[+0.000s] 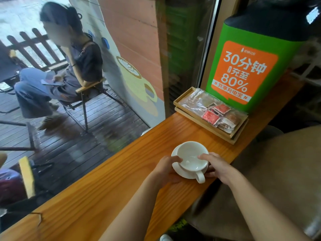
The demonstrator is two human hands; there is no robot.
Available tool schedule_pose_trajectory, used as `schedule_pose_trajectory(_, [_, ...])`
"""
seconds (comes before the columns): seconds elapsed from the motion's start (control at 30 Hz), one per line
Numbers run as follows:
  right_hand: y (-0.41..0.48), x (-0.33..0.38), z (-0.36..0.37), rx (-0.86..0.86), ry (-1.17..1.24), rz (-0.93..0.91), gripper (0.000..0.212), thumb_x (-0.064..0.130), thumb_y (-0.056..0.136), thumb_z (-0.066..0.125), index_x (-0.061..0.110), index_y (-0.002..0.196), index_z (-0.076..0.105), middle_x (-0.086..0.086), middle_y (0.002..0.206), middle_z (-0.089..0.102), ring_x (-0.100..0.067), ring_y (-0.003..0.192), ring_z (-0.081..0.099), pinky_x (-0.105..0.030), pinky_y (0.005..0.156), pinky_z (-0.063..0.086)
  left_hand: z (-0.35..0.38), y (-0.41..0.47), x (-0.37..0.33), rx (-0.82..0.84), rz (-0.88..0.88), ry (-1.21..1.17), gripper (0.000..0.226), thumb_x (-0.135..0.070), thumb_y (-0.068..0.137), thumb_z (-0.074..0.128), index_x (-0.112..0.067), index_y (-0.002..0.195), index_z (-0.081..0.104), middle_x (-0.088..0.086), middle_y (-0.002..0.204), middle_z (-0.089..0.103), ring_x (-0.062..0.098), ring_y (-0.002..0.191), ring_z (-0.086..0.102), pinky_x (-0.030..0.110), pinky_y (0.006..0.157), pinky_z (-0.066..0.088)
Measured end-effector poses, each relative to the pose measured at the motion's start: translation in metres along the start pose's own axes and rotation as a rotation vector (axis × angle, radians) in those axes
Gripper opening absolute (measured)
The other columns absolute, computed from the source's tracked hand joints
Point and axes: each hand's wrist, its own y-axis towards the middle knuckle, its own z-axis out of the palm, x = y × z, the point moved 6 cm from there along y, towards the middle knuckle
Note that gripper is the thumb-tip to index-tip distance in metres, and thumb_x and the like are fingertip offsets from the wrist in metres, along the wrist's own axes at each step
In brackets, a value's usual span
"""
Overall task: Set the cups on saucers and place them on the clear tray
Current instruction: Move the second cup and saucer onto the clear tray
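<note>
Both hands hold one white cup on its saucer: the left hand curls fingers over the near rim, the right hand pinches the opposite side, handle pointing toward the person. Cup sits on saucer on the wooden counter, this side of a wooden tray of packets. Pairing looks done; next comes carrying it level to the clear tray, which I can't see.

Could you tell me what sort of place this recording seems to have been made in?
Probably a café: a wooden window counter, a cup on a saucer, a wooden tray of sachets, a shared power-bank kiosk, and a seated person on the deck outside.
</note>
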Motion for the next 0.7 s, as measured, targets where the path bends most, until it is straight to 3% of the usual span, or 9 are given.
schedule_pose_trajectory(0.2, [-0.011,-0.018,0.03,0.093,-0.015,0.01,0.048,0.027,0.076,0.07,0.01,0.114,0.046,-0.014,0.112,0.056,-0.03,0.102,0.058,-0.048,0.088,0.053,-0.028,-0.021,0.021,-0.022,0.015,-0.084,0.065,-0.022,0.067,0.07,-0.015,0.125,0.042,0.017,0.12,0.052,0.034,0.102,0.059,0.041,0.066,0.058])
schedule_pose_trajectory(0.33, [-0.024,-0.02,0.065,0.223,-0.006,-0.018,0.055,0.033,0.069,0.076,0.008,0.111,0.051,-0.013,0.111,0.057,-0.029,0.102,0.059,-0.044,0.079,0.055,-0.057,-0.042,0.027,-0.089,0.06,-0.148,0.059,-0.02,0.072,0.07,-0.015,0.124,0.042,0.014,0.119,0.05,0.032,0.104,0.055,0.044,0.075,0.059])
schedule_pose_trajectory(0.47, [-0.04,-0.006,0.105,0.263,-0.059,-0.062,0.076,0.045,0.059,0.075,0.009,0.119,0.047,-0.016,0.118,0.055,-0.032,0.107,0.056,-0.052,0.09,0.052,-0.096,-0.07,0.03,-0.16,0.142,-0.205,0.054,-0.022,0.073,0.07,-0.015,0.12,0.045,0.012,0.116,0.053,0.029,0.104,0.056,0.045,0.078,0.058])
schedule_pose_trajectory(0.53, [-0.05,0.006,0.126,0.263,-0.098,-0.114,0.077,0.05,0.057,0.073,0.009,0.117,0.048,-0.015,0.115,0.057,-0.033,0.109,0.056,-0.055,0.095,0.048,-0.116,-0.088,0.029,-0.195,0.198,-0.274,0.05,-0.022,0.072,0.071,-0.016,0.116,0.047,0.012,0.114,0.055,0.028,0.102,0.057,0.045,0.076,0.058])
schedule_pose_trajectory(0.57, [-0.055,0.013,0.137,0.263,-0.124,-0.145,0.073,0.05,0.06,0.072,0.009,0.116,0.049,-0.014,0.114,0.058,-0.032,0.107,0.057,-0.052,0.092,0.05,-0.126,-0.099,0.027,-0.216,0.236,-0.299,0.049,-0.022,0.073,0.071,-0.016,0.115,0.048,0.012,0.112,0.056,0.028,0.101,0.057,0.044,0.073,0.058])
schedule_pose_trajectory(0.63, [-0.07,0.03,0.163,0.269,-0.143,-0.216,0.059,0.045,0.07,0.07,0.007,0.112,0.05,-0.014,0.11,0.06,-0.027,0.095,0.061,-0.038,0.068,0.058,-0.146,-0.124,0.023,-0.259,0.323,-0.337,0.045,-0.025,0.073,0.071,-0.015,0.112,0.051,0.012,0.107,0.059,0.027,0.097,0.06,0.041,0.066,0.059])
schedule_pose_trajectory(0.7, [-0.087,0.047,0.188,0.283,-0.143,-0.294,0.05,0.041,0.075,0.069,0.006,0.106,0.053,-0.014,0.103,0.063,-0.022,0.082,0.064,-0.027,0.048,0.055,-0.166,-0.152,0.019,-0.297,0.414,-0.358,0.042,-0.029,0.074,0.071,-0.015,0.109,0.053,0.011,0.104,0.063,0.026,0.094,0.062,0.04,0.065,0.059])
